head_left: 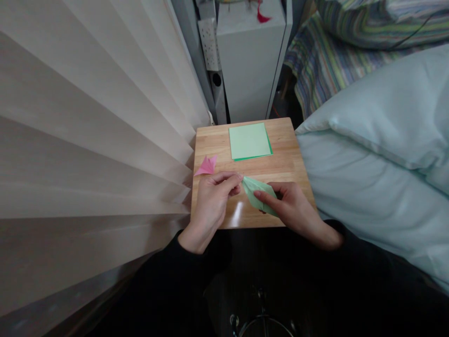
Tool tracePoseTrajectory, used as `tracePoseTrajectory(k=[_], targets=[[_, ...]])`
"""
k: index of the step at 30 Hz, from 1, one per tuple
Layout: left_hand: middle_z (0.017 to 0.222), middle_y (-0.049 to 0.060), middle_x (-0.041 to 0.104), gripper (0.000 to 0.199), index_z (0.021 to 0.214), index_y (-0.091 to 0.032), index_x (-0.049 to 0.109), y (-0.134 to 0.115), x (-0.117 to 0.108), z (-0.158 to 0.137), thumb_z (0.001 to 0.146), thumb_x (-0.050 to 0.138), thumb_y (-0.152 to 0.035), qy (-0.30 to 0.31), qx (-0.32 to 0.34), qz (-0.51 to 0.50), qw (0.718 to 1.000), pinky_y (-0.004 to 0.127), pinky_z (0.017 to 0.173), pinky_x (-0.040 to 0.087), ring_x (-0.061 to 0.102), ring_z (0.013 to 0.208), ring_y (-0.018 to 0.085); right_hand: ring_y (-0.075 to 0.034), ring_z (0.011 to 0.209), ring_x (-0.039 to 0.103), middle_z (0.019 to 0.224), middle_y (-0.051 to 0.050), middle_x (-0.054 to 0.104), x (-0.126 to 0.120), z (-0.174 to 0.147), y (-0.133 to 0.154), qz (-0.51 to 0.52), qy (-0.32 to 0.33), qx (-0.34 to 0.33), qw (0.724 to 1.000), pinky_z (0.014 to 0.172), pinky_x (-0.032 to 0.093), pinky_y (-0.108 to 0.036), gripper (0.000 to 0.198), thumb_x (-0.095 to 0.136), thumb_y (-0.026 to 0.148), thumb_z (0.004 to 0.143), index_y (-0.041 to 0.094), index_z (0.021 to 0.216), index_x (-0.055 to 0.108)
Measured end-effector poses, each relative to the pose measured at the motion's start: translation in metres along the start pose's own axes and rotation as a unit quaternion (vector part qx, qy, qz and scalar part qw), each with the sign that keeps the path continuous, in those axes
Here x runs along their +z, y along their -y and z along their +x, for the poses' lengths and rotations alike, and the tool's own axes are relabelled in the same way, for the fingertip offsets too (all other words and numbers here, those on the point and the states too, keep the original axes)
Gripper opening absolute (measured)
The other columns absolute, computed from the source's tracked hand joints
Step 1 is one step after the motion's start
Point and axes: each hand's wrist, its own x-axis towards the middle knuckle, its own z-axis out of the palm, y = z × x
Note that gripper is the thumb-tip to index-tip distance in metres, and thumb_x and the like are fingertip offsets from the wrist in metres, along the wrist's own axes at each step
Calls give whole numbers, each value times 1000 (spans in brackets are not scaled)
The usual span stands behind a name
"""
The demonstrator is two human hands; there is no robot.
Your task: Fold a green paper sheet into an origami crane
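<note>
A light green folded paper (253, 189) is held between both hands above the front part of the small wooden table. My left hand (218, 193) pinches its narrow tip with thumb and fingertips. On the wider end, my right hand (289, 201) grips it, thumb on top and fingers mostly hidden underneath. A pink folded paper figure (206, 165) lies on the table just beyond my left hand. Farther back rests a stack of square green paper (249, 140), pale green on top with a darker green edge showing.
The wooden table (280, 164) is small, with a pleated pale curtain (140, 154) against its left side. Light blue bedding (365, 150) borders it on the right. Behind stands a grey-white cabinet (250, 70). A dark floor with a metal stool base (263, 318) shows below.
</note>
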Motion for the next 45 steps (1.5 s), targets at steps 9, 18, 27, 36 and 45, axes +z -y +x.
tracePoseTrajectory(k=[9, 18, 27, 36, 45], targets=[[58, -1, 62, 13, 58, -12, 71, -4, 0, 1, 64, 82, -11, -12, -60, -44, 997, 17, 54, 40, 51, 56, 5, -12, 60, 47, 63, 1, 56, 0, -1, -4, -20, 30, -36, 999, 55, 34, -27, 40, 61, 49, 95, 17, 71, 62], [59, -3, 58, 10, 67, -13, 73, -1, -3, 2, 70, 81, -18, -15, -6, -10, 1000, 18, 54, 38, 48, 56, 6, -13, 60, 53, 64, -1, 63, 1, 2, -3, 28, 20, -51, 998, 57, 38, -27, 36, 64, 45, 92, 17, 69, 64], [62, -7, 58, 38, 106, -20, 71, 4, -9, 6, 72, 87, -25, 53, 70, 74, 993, 23, 62, 46, 55, 61, 10, -13, 60, 52, 63, 1, 62, 1, 4, -7, 73, 3, -49, 996, 58, 39, -28, 31, 72, 42, 88, 17, 70, 68], [82, 3, 72, 19, 86, -17, 72, 13, -14, 18, 81, 81, -32, 65, 88, 109, 988, 24, 62, 51, 66, 70, 14, -22, 86, 68, 87, -5, 74, -7, 16, -24, -62, -162, -214, 961, 81, 52, -38, 12, 75, 27, 89, 22, 79, 74], [95, 9, 75, 13, 98, -12, 69, 22, -5, 15, 86, 72, -7, 89, -157, -86, 980, 31, 86, 60, 74, 82, 15, -25, 109, 65, 115, -7, 78, -12, 19, -42, -402, -140, -376, 823, 103, 42, -46, 24, 57, 15, 102, 25, 112, 76]])
